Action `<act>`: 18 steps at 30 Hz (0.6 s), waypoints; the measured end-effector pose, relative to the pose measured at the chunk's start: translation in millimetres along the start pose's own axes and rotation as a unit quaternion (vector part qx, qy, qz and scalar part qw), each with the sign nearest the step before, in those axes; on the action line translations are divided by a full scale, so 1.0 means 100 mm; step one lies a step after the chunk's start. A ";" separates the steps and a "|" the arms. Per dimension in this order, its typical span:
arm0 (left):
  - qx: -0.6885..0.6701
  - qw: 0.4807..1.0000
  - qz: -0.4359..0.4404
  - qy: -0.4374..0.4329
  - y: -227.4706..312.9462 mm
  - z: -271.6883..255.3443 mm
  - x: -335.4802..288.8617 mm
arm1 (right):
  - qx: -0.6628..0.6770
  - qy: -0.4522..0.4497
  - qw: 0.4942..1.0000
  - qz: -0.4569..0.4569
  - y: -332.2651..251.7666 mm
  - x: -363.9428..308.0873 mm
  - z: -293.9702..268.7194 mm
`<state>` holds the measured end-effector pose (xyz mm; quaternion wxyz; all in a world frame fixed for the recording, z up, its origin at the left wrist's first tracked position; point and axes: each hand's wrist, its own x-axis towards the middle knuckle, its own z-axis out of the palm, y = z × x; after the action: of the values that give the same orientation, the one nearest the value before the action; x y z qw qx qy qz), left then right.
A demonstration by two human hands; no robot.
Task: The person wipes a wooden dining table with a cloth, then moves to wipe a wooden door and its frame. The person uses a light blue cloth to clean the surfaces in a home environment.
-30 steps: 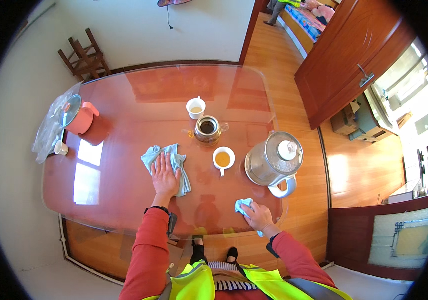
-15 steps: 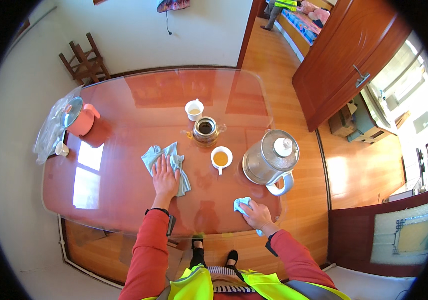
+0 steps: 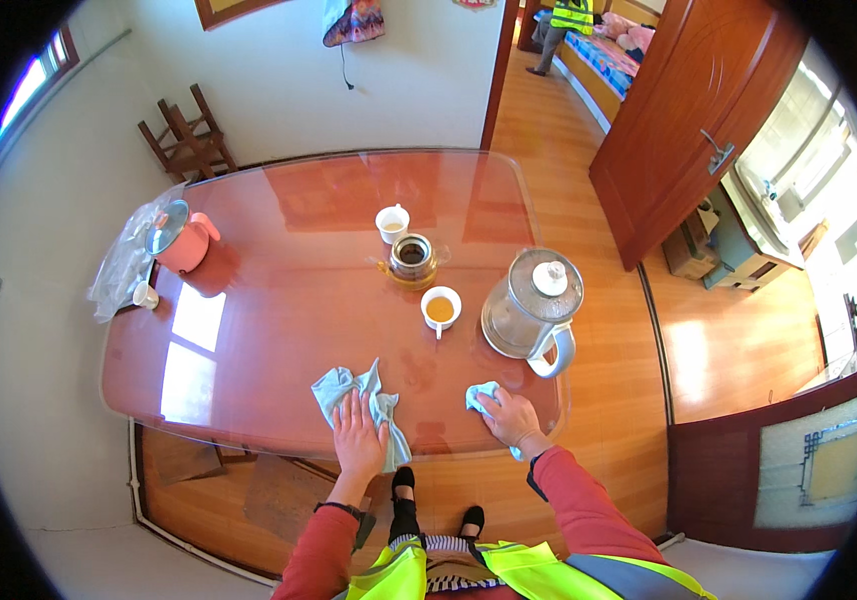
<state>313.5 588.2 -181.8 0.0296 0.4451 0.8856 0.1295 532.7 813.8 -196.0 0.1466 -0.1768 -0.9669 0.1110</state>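
My left hand lies flat, fingers stretched out, on a crumpled light-blue cloth near the front edge of a reddish-brown, glossy table. Part of the cloth shows beyond the fingertips and along the hand's right side. Farther right, close to the table's front right corner, my right hand is closed round a second light-blue cloth, which is bunched up and presses on the tabletop. Beyond my hands are a white cup of amber tea and a large clear electric kettle with a white lid knob and handle.
A small glass teapot and another white cup stand mid-table. At the left end are a pink pot, a small white cup and a plastic bag. An open door is at right; a person stands in the far room.
My left hand has drawn its cloth toward me, to the table's front edge, and slightly right. The right hand stays in nearly the same place, still gripping its cloth. The view has shifted slightly.
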 end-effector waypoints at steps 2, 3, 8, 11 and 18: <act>-0.008 1.000 -0.004 0.004 0.00 -0.03 -0.05 | 0.004 0.004 1.000 -0.003 0.00 0.01 0.00; -0.010 1.000 -0.008 0.001 -0.01 -0.03 -0.05 | 0.005 0.004 1.000 -0.002 0.00 0.01 0.00; -0.013 1.000 -0.013 0.006 -0.11 -0.02 0.09 | 0.006 -0.010 1.000 0.000 0.01 0.03 0.00; -0.006 1.000 -0.011 0.020 -0.24 0.01 0.26 | 0.010 -0.031 0.999 0.010 0.01 0.03 -0.02; 0.020 0.997 -0.053 0.057 -0.73 0.08 1.04 | -0.005 -0.051 0.999 0.018 0.00 0.04 -0.03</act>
<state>195.1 631.5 -201.7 -0.0233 0.3898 0.9106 0.1354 530.3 815.8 -192.6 0.0947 -0.1887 -0.9703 0.1178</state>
